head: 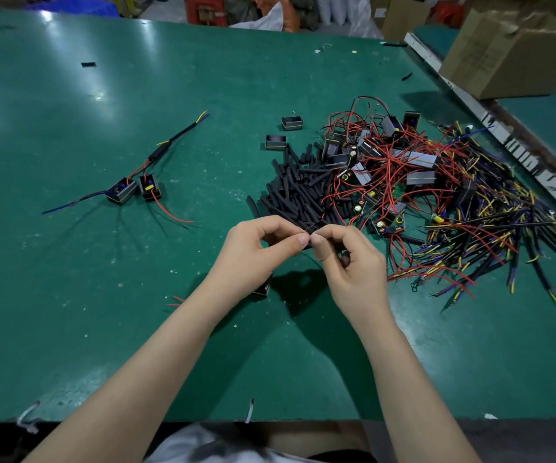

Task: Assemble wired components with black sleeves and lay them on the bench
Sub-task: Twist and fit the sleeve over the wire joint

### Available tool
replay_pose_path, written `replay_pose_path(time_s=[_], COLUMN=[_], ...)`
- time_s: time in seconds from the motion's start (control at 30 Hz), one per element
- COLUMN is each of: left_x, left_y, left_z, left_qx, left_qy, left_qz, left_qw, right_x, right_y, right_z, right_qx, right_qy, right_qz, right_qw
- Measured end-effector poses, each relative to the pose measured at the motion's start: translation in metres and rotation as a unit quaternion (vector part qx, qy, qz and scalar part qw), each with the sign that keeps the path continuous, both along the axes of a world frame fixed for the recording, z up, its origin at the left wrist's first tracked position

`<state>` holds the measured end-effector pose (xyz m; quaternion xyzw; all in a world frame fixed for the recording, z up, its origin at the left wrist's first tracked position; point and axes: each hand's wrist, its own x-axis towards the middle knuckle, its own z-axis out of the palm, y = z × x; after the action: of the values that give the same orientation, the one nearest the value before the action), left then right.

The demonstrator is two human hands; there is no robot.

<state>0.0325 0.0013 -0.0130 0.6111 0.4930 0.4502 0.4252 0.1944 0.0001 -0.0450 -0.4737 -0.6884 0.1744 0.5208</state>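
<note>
My left hand and my right hand meet above the green bench, thumbs and forefingers pinching one small black sleeve with a thin wire end in it. A black part shows inside my right palm. Under my left wrist hangs a small black box component with red wires. Just beyond my hands lies a pile of black sleeves. Two finished wired components with a sleeved lead lie at the left.
A tangle of red, yellow and blue wires with black box components fills the right side. Two loose black boxes lie behind the sleeves. A cardboard box stands at the far right beyond a white rail.
</note>
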Motion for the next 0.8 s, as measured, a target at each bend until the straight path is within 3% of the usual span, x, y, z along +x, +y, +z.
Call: replay_pose_path(time_s=[0.33,0.47,0.67,0.8], left_x=[-0.008,-0.011,-0.007,-0.007], left_y=[0.006,0.005,0.0,-0.003], left_z=[0.011,0.009,0.008,0.007], left_qx=[-0.029,0.004,0.061,0.121], left_qy=[0.025,0.074,0.06,0.102], left_qz=[-0.046,-0.031,-0.008,-0.005], left_qw=[0.998,0.997,0.996,0.987], right_x=[-0.001,-0.002,-0.002,-0.003], right_y=[0.001,-0.002,-0.004,-0.004], right_z=[0.001,0.004,0.007,0.007], right_qx=[0.054,0.037,0.0,-0.026], right_qy=[-0.063,-0.061,-0.053,-0.051], right_qz=[0.018,0.014,0.019,0.034], right_qw=[0.996,0.997,0.998,0.998])
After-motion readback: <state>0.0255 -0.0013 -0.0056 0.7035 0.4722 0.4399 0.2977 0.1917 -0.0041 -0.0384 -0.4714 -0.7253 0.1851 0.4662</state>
